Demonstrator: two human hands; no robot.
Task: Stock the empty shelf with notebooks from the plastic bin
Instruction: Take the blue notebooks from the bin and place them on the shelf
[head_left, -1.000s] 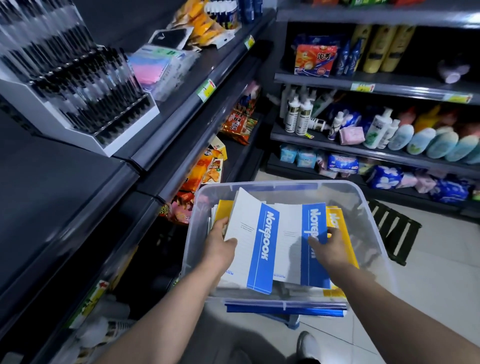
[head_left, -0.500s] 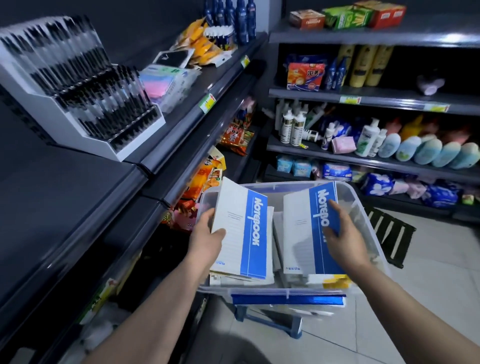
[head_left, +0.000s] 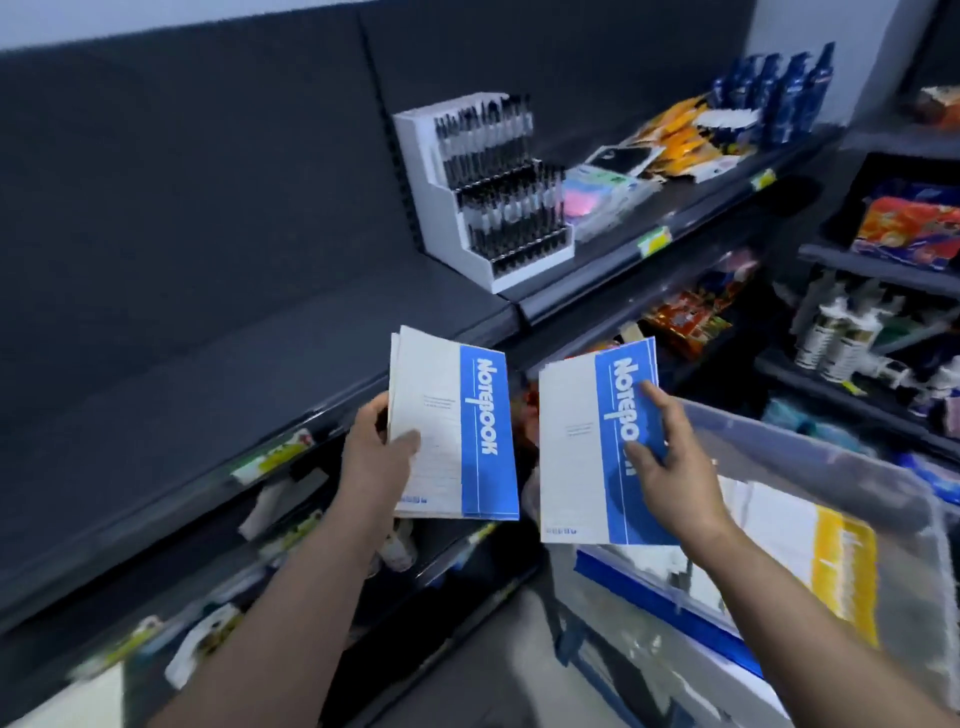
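Observation:
My left hand (head_left: 375, 451) grips a small stack of white notebooks (head_left: 451, 422) with a blue "Notebook" band, held upright just in front of the dark empty shelf (head_left: 218, 364). My right hand (head_left: 670, 457) holds a second blue-and-white notebook (head_left: 576, 447) beside it, fingers spread over its cover. At the lower right sits the clear plastic bin (head_left: 831, 457), and a yellow-banded notebook (head_left: 841, 566) and white ones lie inside it.
A white pen display rack (head_left: 483, 192) stands on the shelf to the right of the bare stretch. Beyond it lie stationery packs (head_left: 613, 192) and blue bottles (head_left: 779, 88). Lower shelves hold snack bags (head_left: 685, 317). Toiletries fill the right-hand shelving (head_left: 841, 338).
Both hands have lifted their notebooks up out of the bin and swung left toward the empty shelf; the view has turned left, so the bin now lies at the lower right.

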